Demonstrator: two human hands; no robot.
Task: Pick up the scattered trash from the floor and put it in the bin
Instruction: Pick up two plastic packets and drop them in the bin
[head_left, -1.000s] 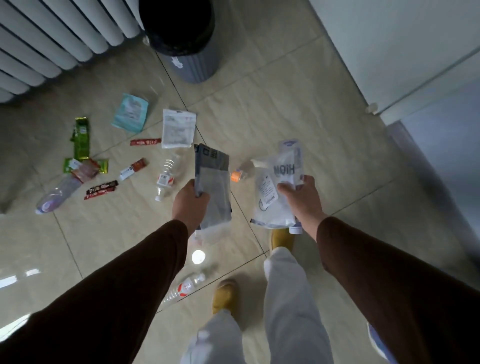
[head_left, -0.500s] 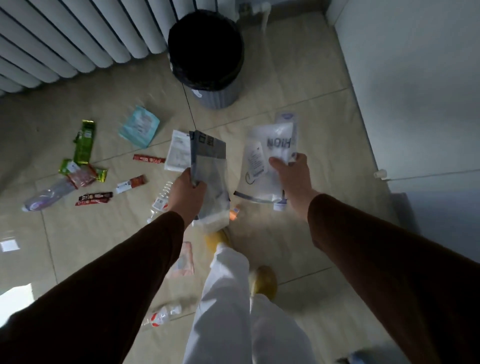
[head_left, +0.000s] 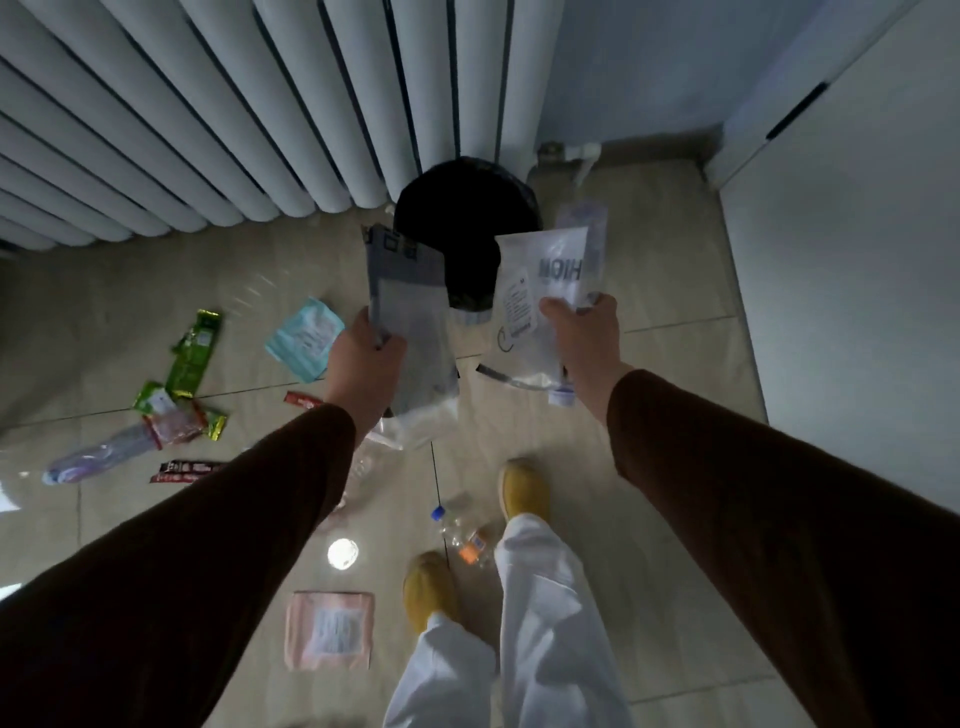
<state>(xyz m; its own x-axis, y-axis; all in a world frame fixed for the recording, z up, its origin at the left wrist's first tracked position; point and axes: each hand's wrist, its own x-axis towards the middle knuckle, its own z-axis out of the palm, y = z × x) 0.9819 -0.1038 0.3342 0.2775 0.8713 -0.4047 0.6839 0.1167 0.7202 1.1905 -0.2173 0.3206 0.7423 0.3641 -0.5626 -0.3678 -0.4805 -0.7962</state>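
The bin (head_left: 462, 218), round with a black liner, stands on the tiled floor against the radiator. My left hand (head_left: 363, 364) grips a grey plastic bag (head_left: 410, 312) held up just left of the bin's mouth. My right hand (head_left: 582, 332) grips a white printed pouch (head_left: 535, 291) just right of the mouth. On the floor lie a teal packet (head_left: 306, 338), green wrappers (head_left: 195, 348), a clear bottle (head_left: 98, 457), red sachets (head_left: 182, 470), a pink packet (head_left: 330, 629) and a small blue-capped bottle (head_left: 460, 530).
A white ribbed radiator (head_left: 208, 119) fills the back left. A white cabinet (head_left: 841, 260) stands on the right. My yellow shoes (head_left: 524, 488) are close to the small bottle. A bright light reflection (head_left: 343, 553) shows on the tiles.
I have stepped toward the bin. Both hands, each still holding its bag, moved forward and now flank the bin's mouth. The pink packet and small bottle came into view near my feet.
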